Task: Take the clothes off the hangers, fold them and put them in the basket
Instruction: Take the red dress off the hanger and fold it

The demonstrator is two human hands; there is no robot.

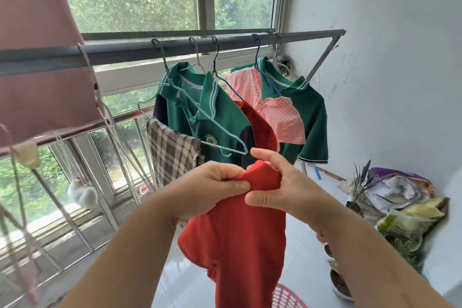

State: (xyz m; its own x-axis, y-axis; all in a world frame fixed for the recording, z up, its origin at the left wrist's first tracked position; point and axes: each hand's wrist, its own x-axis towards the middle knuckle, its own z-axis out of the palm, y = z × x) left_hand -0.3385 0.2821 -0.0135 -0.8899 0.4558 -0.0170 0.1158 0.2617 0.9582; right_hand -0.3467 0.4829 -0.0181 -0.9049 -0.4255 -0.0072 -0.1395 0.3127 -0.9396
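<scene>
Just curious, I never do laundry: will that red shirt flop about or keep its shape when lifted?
Probably floppy: the red shirt hangs limp and creased below the left hand and right hand. Likely light: pinching fingers seem enough to hold it.

Head view, forward-down, near red shirt (235, 245)

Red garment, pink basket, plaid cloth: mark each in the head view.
red garment (240, 245), head view, on the hanging body of the fabric.
pink basket (287, 298), head view, on its perforated wall at the bottom edge.
plaid cloth (172, 152), head view, on the middle of the checked fabric.
</scene>
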